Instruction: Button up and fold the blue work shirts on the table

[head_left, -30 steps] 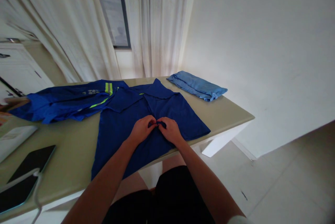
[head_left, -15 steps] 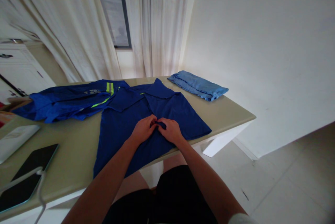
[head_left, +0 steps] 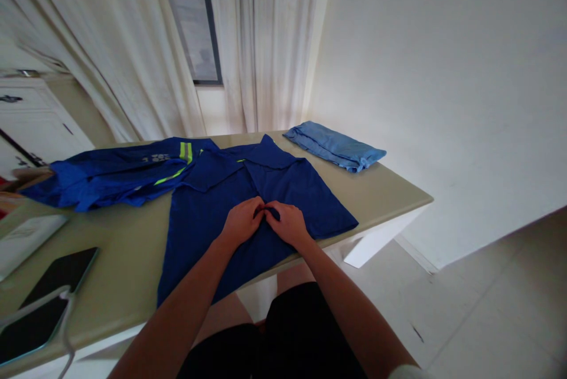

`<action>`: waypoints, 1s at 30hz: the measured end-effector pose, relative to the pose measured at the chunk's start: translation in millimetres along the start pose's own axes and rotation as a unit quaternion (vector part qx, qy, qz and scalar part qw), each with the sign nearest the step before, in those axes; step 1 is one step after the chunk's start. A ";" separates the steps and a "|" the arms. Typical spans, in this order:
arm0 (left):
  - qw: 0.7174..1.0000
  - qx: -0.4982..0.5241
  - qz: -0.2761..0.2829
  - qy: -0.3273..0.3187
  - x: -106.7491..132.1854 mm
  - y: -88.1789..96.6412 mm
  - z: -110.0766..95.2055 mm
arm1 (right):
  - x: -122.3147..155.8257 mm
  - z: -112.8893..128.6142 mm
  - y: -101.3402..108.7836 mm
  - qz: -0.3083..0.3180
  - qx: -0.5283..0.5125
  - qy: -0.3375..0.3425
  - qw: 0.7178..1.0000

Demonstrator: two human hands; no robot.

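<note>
Handwork at the front of a garment. The left hand (head_left: 241, 222) and right hand (head_left: 287, 224) meet fingertip to fingertip, each with thumb and fingers pinched together on the cloth of the dark blue shirt (head_left: 199, 219); what lies between the tips is hidden, so whether they grip a button, an edge or plain cloth cannot be told. The shirt is spread beneath the 2 hands on the surface (head_left: 385, 190), its flap (head_left: 274, 152) just beyond them and its hem running along the near edge, partly covered by the forearms. To the left of the left hand, blue cloth with a yellow-green band (head_left: 186, 153) adjoins the shirt; whether it is a sleeve or a separate piece is unclear. Farther left and nearer the body lies a tablet (head_left: 66, 267) with a cable (head_left: 65, 320); beyond the right hand, well apart, rests a light blue bundle (head_left: 336, 147). For sound technique, the 2 pinches are best kept small and close, so that each hand feels the other's pull; slight, even tension should keep the layers level, whereas a hard tug by 1 hand could pucker the front or drag the hem over the edge.
</note>
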State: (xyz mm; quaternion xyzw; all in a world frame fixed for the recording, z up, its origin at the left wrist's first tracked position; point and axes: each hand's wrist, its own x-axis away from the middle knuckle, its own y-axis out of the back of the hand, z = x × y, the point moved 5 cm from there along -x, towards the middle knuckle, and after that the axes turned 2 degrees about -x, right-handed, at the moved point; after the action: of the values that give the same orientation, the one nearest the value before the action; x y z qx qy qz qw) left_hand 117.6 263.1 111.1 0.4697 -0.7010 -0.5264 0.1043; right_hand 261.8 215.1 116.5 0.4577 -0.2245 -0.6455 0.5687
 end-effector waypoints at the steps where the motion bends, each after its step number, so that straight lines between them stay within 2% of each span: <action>1: 1.000 -0.002 -0.008 -0.006 0.3 1.0 -0.8 | -0.1 -0.6 -0.1 -0.003 0.005 -0.005 1.000; 5: 0.998 0.007 -0.042 -0.037 0.6 3.1 -0.9 | -0.1 -3.5 -1.7 -0.005 0.015 -0.016 1.000; 9: 0.997 0.031 -0.033 -0.061 -0.7 -0.4 2.4 | 0.7 -3.9 -2.0 -0.002 0.001 -0.004 1.000; 14: 0.996 0.077 -0.035 -0.041 -2.3 -3.3 9.5 | 1.2 -3.1 -1.1 0.004 -0.018 0.009 1.000; 19: 0.994 0.085 -0.065 0.006 -2.0 1.9 11.8 | 1.5 -2.5 -0.6 -0.002 -0.036 0.007 0.999; 22: 0.997 0.074 -0.014 0.029 -1.8 1.4 12.2 | 1.9 -4.8 -0.5 -0.012 -0.036 -0.006 0.999; 26: 0.987 0.146 0.070 0.026 -1.4 -4.4 12.8 | 1.6 -10.9 -3.0 -0.013 -0.023 -0.032 0.999; 30: 0.988 0.140 0.065 0.029 -2.0 -6.2 14.0 | 0.0 -13.6 -6.7 0.003 -0.016 -0.037 0.999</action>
State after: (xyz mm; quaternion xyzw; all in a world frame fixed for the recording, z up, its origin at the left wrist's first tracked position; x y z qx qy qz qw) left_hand 113.1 273.6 100.7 0.4479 -0.7938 -0.4012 0.0916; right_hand 269.8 219.9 104.5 0.4235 -0.2371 -0.6636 0.5692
